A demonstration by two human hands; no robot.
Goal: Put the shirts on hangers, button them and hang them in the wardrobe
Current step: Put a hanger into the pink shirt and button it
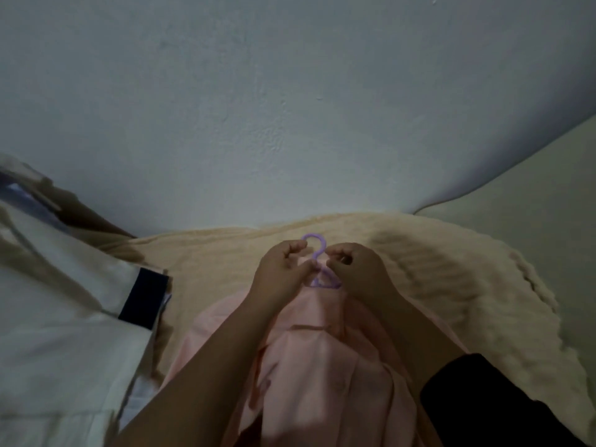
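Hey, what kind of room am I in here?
Probably a bedroom. A pink shirt on a purple hanger lies on a cream blanket that looks like bedding, pushed against a plain wall, with a white garment piled beside it.

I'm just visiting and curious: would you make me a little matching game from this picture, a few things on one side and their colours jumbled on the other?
Things:
1. hanger
2. shirt under the hands
3. blanket
4. cuff band on the white garment

Colours:
A. cream
B. dark navy
C. purple
D. pale pink

Pairs: 1-C, 2-D, 3-A, 4-B
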